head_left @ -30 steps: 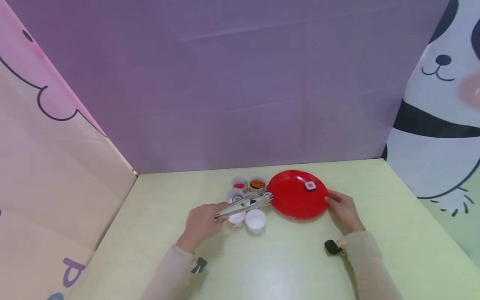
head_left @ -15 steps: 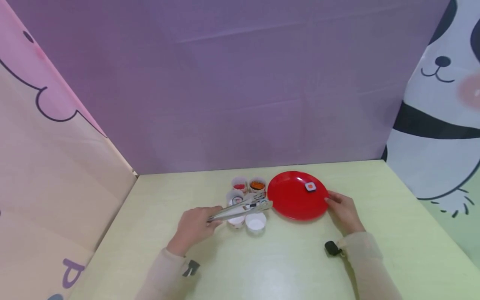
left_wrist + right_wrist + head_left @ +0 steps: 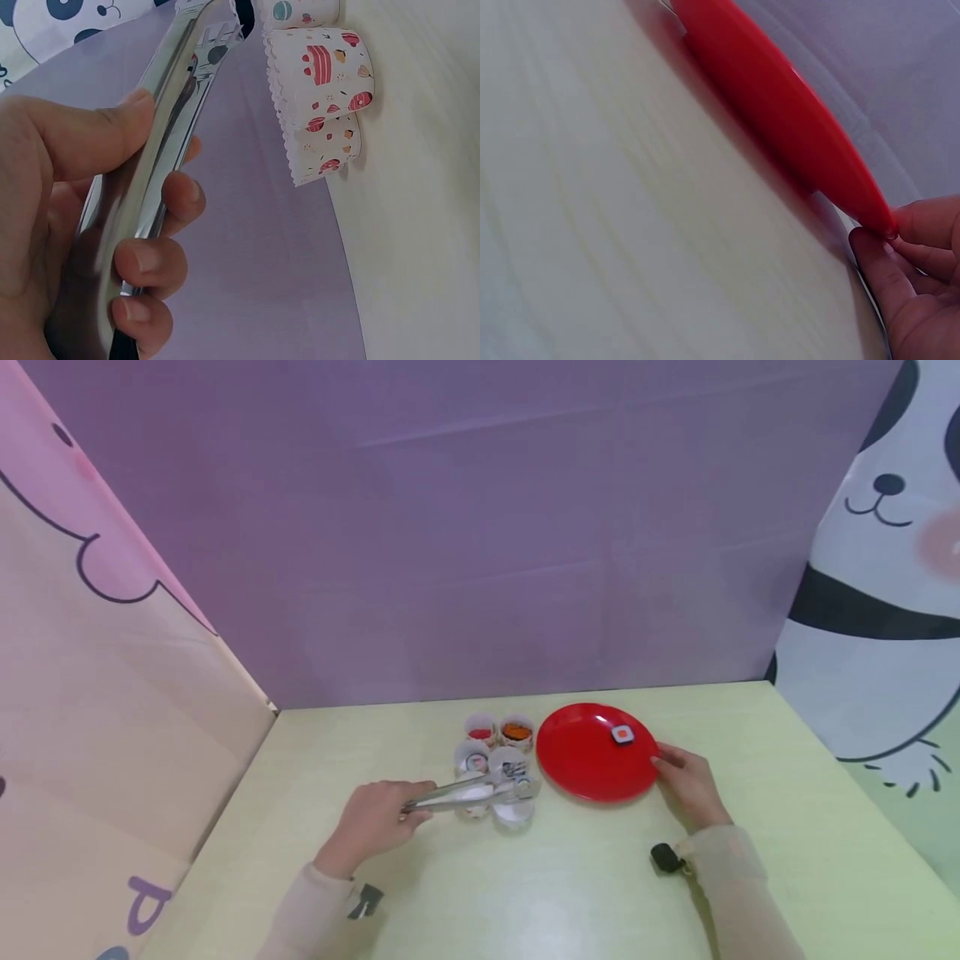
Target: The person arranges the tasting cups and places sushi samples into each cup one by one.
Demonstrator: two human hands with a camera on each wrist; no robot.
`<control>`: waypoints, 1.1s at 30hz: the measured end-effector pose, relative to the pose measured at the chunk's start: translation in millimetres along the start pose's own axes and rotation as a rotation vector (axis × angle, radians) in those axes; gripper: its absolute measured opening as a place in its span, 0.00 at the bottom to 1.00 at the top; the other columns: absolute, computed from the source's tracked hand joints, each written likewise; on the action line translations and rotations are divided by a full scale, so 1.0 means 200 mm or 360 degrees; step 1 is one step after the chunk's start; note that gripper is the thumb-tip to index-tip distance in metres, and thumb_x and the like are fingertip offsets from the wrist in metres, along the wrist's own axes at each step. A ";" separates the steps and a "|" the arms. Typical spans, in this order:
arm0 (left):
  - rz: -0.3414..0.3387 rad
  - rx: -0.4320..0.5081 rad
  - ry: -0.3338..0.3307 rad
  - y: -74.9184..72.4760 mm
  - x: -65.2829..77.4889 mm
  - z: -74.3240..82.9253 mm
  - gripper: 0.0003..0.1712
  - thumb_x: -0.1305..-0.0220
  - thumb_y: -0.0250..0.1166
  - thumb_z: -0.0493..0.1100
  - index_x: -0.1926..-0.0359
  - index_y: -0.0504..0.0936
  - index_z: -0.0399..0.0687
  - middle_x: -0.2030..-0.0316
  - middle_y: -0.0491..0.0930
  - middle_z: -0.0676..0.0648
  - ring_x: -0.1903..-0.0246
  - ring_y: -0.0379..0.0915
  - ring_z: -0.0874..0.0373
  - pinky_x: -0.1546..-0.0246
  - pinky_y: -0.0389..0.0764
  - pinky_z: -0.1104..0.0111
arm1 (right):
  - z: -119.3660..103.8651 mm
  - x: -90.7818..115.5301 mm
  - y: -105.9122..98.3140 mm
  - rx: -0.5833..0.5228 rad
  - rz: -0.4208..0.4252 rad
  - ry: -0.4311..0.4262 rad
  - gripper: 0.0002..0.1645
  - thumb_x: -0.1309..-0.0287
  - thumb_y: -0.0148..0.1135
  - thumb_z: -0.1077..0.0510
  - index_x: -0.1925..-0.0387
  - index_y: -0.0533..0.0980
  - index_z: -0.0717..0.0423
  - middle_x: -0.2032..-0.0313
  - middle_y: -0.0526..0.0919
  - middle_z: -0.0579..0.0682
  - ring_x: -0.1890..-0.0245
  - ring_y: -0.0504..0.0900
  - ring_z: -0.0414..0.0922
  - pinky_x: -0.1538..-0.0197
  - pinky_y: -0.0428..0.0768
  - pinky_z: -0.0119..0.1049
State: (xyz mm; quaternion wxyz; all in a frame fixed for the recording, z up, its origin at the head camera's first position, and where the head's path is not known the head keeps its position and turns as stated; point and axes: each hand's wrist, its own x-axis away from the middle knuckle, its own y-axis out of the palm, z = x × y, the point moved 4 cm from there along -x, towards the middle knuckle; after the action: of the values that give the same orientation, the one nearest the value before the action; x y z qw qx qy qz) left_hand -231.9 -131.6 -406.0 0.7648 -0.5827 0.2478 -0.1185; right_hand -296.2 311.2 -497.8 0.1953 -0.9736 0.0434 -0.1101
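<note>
My left hand (image 3: 372,820) grips a pair of metal tongs (image 3: 142,169), thumb on one side and fingers curled round the other. The tongs' far ends hover over the front right paper cup, with a small pale, dark-edged piece (image 3: 523,784) between them. In the left wrist view a black edge shows at the tips. My right hand (image 3: 688,781) pinches the right rim of a red plate (image 3: 588,764) between thumb and fingers. A toy-like sushi piece (image 3: 622,735), white with an orange centre and dark edge, lies on the plate's upper right.
Several white paper cups with printed sides stand clustered left of the plate. One back cup (image 3: 480,722) has red bits, its neighbour orange bits (image 3: 516,732). A round sushi-like piece (image 3: 477,762) sits in a middle cup. A purple backdrop (image 3: 480,568) rises behind the pale table (image 3: 570,877).
My left hand has drawn back left and toward me, bringing the tongs' tips from the plate's left rim to over the front right cup. The right hand stays at the plate.
</note>
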 end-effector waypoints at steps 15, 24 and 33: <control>-0.0018 -0.0001 0.0034 -0.02 0.02 0.00 0.20 0.47 0.69 0.50 0.52 0.83 0.54 0.66 0.85 0.52 0.80 0.66 0.68 0.80 0.65 0.75 | 0.00 0.01 0.00 -0.0015 0.0005 -0.0007 0.32 0.30 0.45 0.51 0.32 0.57 0.64 0.34 0.61 0.63 0.35 0.61 0.59 0.38 0.67 0.48; 0.0005 -0.0002 0.0071 -0.04 0.03 0.00 0.19 0.48 0.70 0.48 0.53 0.84 0.53 0.70 0.84 0.53 0.81 0.64 0.69 0.81 0.64 0.75 | -0.01 0.01 0.00 -0.0031 -0.0001 0.0007 0.32 0.29 0.45 0.51 0.32 0.56 0.64 0.33 0.61 0.63 0.34 0.60 0.59 0.37 0.66 0.48; -0.0044 -0.0011 0.0064 -0.02 0.04 -0.01 0.20 0.48 0.69 0.50 0.53 0.84 0.53 0.66 0.85 0.51 0.79 0.68 0.67 0.79 0.67 0.74 | 0.00 0.01 0.00 0.0001 0.0019 -0.0015 0.31 0.30 0.45 0.52 0.32 0.58 0.65 0.34 0.63 0.64 0.36 0.62 0.58 0.40 0.70 0.41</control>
State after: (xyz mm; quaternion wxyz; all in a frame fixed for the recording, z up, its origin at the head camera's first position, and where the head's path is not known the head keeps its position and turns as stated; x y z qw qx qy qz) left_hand -226.2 -138.5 -404.2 0.7559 -0.5863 0.2555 -0.1398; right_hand -294.3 310.7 -496.6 0.1963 -0.9738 0.0483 -0.1044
